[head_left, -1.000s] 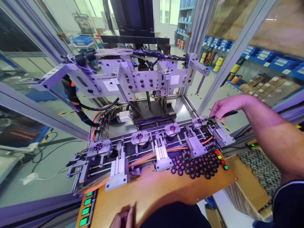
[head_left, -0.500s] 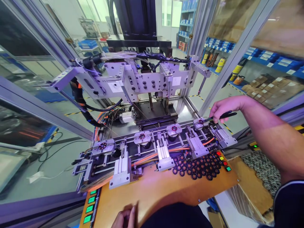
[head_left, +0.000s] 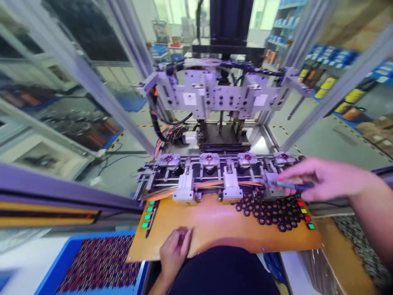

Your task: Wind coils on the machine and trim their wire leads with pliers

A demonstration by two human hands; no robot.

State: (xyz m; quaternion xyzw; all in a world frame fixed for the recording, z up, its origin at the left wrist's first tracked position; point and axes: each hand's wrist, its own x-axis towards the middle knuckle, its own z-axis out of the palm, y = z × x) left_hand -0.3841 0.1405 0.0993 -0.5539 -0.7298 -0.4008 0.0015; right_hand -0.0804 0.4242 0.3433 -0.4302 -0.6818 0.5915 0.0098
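- Setting: a factory workshop.
- Centre: metal-framed machine (head_left: 225, 92) with bundled cables (head_left: 199, 62).
- Near: counter (head_left: 208, 223) with lit push-buttons (head_left: 147, 216) and massed identical rings (head_left: 260, 221).
- Near left: blue bin (head_left: 60, 262) of small parts (head_left: 101, 262).
- Far right: rows of blue boxes (head_left: 329, 54).
- Floor: yellow-and-black marking tape (head_left: 118, 141).

Handheld tool (head_left: 296, 186): dark, blue-grey towards the tip, blurred
Loose rings (head_left: 266, 214): black rims, coppery brown centres
Seated rings (head_left: 247, 157): red and black
Slide blocks (head_left: 232, 191): plain silver-grey
Counter (head_left: 211, 229): orange-brown, glossy, unpatterned
Left buttons (head_left: 147, 216): all green
Right buttons (head_left: 303, 211): red, yellow, red, green, from the far end
Tubing (head_left: 211, 185): orange
Crossplate (head_left: 215, 96): pale lilac-grey, two white labels
Bin (head_left: 53, 271): bright blue
Bin contents (head_left: 101, 262): dark red and black, mottled
Floor tape (head_left: 116, 140): yellow and black stripes
Clothing (head_left: 227, 272): near-black navy
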